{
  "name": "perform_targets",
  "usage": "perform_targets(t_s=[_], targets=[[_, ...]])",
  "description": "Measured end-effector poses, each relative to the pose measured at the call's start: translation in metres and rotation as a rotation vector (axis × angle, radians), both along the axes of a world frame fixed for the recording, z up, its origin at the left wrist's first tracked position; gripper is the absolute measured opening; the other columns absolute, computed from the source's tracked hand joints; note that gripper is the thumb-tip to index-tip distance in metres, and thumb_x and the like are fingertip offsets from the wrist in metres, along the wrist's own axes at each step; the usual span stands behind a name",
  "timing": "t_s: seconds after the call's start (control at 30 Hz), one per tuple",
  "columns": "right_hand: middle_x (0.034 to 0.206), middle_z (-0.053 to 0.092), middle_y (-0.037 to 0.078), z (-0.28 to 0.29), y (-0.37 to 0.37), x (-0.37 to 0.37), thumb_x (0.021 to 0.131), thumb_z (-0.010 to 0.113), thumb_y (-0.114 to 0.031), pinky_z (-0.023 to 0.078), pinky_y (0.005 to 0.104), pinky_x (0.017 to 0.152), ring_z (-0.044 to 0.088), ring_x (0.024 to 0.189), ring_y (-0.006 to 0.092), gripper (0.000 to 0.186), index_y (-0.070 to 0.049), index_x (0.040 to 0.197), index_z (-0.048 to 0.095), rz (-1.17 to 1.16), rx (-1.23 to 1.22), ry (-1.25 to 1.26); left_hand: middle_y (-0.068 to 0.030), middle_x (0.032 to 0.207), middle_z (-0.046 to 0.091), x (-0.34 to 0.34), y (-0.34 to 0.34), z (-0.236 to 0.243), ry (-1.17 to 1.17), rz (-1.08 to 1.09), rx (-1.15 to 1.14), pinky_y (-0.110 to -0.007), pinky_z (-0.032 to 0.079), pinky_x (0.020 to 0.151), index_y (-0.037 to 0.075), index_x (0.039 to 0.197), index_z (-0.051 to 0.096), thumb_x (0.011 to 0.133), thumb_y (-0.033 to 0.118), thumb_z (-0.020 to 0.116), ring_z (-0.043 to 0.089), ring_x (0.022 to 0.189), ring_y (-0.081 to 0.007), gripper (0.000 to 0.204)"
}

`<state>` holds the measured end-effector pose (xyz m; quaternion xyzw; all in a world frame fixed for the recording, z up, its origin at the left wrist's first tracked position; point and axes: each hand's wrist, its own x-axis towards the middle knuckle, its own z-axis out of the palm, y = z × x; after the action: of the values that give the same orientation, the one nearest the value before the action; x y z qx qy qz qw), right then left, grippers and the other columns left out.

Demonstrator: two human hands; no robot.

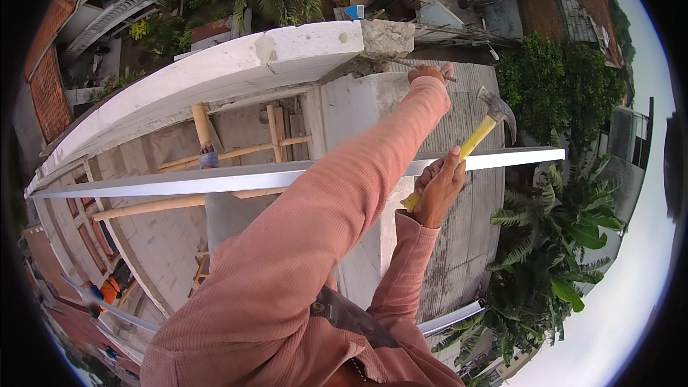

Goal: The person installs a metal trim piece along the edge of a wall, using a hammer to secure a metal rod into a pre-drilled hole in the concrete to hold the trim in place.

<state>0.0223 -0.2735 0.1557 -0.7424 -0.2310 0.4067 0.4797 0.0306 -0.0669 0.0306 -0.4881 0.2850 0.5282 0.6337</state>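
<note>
My left arm stretches across to the far right end of the white wall (308,44). There my left hand (428,72) is closed around a thin metal rod, likely a chisel (451,79), whose other end points at the rough concrete stub (387,37). My right hand (440,185) grips the yellow handle of a claw hammer (479,135). The hammer's steel head is raised to the right of the rod, apart from it. A long silvery metal beam (516,158) passes under my arms from left to right.
Bamboo poles (150,206) cross an open shaft between block walls. My foot (208,158) is beside the beam. Corrugated roofing (466,244) slopes below on the right, next to banana plants (573,222). A person in orange (110,289) is far below at the lower left.
</note>
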Motion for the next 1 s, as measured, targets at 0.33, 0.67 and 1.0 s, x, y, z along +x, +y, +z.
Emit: perform_targets(t_s=[0.33,0.67,1.0], targets=[[0.057,0.033,-0.007,-0.007,0.017,-0.010,0.104,0.048,-0.040,0.023,0.0212,0.034,0.030,0.040,0.0028,0.032,-0.010,0.092,0.042,-0.009,0.075,-0.035,-0.0219,0.094,0.070,0.004,0.017,-0.023,-0.045,-0.062,0.083,-0.030,0.058,0.073,0.002,0.087,0.048,0.099,0.061,0.014,0.069,0.076,-0.0292,0.069],[0.057,0.033,-0.006,-0.013,0.022,-0.011,0.103,0.047,-0.043,0.025,0.0214,0.033,0.031,0.040,0.0028,0.036,-0.011,0.087,0.038,-0.080,0.168,-0.160,-0.0185,0.092,0.071,0.012,0.017,-0.012,0.078,-0.047,-0.013,-0.035,0.057,0.085,0.002,0.087,0.049,0.103,0.052,0.017,0.070,0.082,-0.0267,0.061],[0.059,0.034,-0.005,-0.001,0.023,0.022,0.103,0.047,-0.042,0.027,0.0217,0.033,0.033,0.041,0.0038,0.036,-0.011,0.089,0.038,0.107,-0.024,-0.093,-0.0176,0.100,0.070,-0.013,0.008,0.008,-0.028,-0.246,0.146,-0.036,0.050,0.094,0.004,0.106,0.057,0.102,0.055,0.017,0.064,0.091,-0.0222,0.065]])
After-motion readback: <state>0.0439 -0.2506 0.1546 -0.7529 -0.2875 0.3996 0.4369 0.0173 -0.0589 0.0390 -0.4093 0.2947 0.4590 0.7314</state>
